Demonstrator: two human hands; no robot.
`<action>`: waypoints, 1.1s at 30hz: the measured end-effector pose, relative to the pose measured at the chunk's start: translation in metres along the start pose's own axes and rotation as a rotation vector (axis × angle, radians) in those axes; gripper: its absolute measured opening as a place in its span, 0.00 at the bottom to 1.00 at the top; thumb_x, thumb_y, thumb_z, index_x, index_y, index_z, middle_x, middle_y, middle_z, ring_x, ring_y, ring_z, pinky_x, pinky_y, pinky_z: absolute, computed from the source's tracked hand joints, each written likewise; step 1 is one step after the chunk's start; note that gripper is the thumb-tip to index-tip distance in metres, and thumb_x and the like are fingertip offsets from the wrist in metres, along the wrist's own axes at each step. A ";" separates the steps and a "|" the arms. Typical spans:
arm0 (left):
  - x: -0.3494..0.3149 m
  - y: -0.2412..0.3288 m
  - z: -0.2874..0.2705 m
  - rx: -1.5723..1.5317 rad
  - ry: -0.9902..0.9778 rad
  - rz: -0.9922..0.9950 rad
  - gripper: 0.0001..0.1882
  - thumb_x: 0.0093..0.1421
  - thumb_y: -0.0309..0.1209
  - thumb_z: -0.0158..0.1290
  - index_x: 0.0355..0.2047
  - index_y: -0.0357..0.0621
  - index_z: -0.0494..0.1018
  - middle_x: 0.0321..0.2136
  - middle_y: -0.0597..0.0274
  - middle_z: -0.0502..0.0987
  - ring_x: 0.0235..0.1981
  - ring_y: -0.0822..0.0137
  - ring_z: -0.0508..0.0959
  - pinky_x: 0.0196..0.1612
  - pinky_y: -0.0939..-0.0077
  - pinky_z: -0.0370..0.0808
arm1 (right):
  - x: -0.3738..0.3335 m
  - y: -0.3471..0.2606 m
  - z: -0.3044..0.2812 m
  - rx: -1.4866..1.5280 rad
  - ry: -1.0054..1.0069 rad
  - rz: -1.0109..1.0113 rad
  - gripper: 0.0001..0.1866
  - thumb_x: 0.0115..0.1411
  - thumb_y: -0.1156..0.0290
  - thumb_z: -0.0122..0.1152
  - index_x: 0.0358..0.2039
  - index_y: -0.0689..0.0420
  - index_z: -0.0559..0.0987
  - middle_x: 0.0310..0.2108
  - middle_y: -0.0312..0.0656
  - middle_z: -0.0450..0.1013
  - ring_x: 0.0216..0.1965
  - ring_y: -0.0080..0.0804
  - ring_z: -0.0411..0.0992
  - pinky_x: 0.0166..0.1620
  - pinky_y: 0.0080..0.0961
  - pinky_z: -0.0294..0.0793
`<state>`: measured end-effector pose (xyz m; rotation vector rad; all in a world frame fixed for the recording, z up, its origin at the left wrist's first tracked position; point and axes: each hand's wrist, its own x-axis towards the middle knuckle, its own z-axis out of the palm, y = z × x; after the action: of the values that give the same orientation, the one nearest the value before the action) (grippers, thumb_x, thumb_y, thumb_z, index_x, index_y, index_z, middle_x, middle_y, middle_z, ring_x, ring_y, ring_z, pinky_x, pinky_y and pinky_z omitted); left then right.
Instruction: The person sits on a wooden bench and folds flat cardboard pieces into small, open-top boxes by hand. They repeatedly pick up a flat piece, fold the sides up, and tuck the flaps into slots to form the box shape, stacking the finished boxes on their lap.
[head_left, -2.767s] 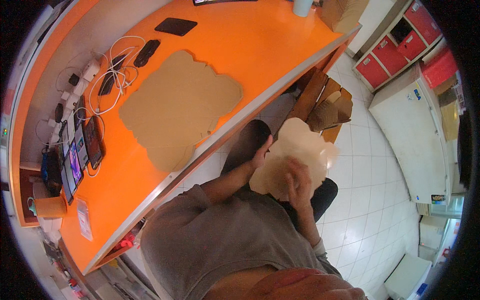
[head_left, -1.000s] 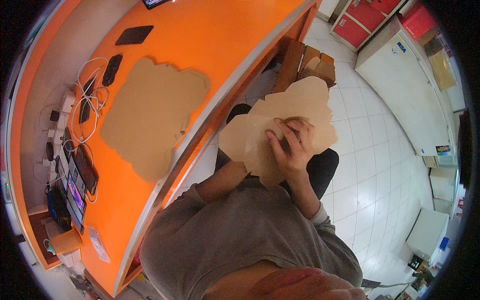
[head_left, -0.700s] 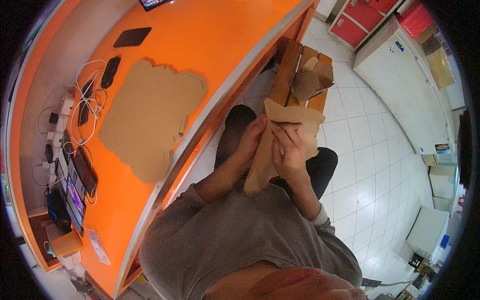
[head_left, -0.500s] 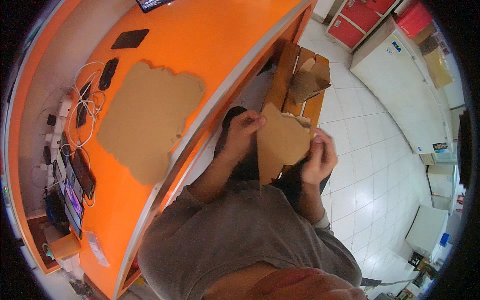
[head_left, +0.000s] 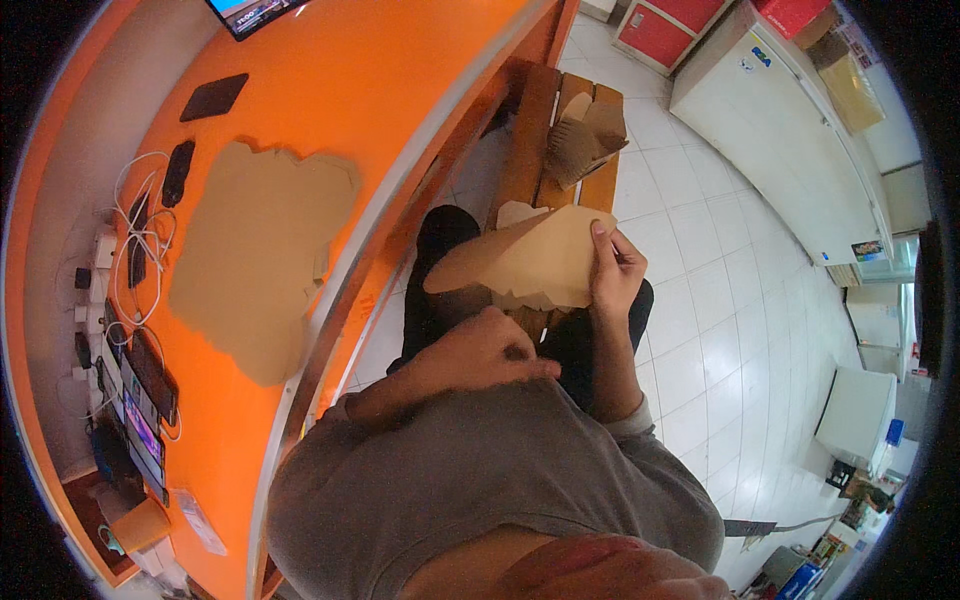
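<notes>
A torn, irregular sheet of brown cardboard [head_left: 545, 255] is held over my lap and the wooden bench, tilted, with a ragged lower edge. My right hand [head_left: 615, 272] pinches its right end, thumb on top. Close to my chest, just below the sheet's near edge, is my left hand [head_left: 490, 350]. Its fingers are loosely curled, and nothing shows in them. On the orange table to the left lies a larger flat cardboard piece [head_left: 260, 250] with uneven edges.
Crumpled cardboard scraps [head_left: 585, 140] rest farther along the slatted bench [head_left: 540, 95]. The orange table [head_left: 375, 90] carries a black phone [head_left: 215, 97], white cables [head_left: 150, 225] and several devices along the wall. A white chest freezer [head_left: 785, 130] stands at the right on the tiled floor.
My left hand has let go of the cardboard and moved down toward my chest. The sheet has turned in my right hand and now stretches to the left. The whole view has shifted.
</notes>
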<state>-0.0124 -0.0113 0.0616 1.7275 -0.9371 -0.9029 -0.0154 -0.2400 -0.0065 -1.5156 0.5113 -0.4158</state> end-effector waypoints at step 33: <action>0.043 -0.024 0.010 -0.468 0.571 0.162 0.25 0.59 0.30 0.58 0.55 0.36 0.65 0.48 0.57 0.74 0.48 0.67 0.75 0.52 0.69 0.71 | -0.024 -0.057 -0.021 -0.105 -0.449 -0.451 0.13 0.49 0.83 0.66 0.22 0.57 0.69 0.19 0.31 0.64 0.23 0.18 0.62 0.28 0.19 0.63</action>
<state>0.0026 -0.0468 0.0294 1.3640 -0.4307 -0.4312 -0.0436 -0.2456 0.0522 -1.7635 -0.1700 -0.3801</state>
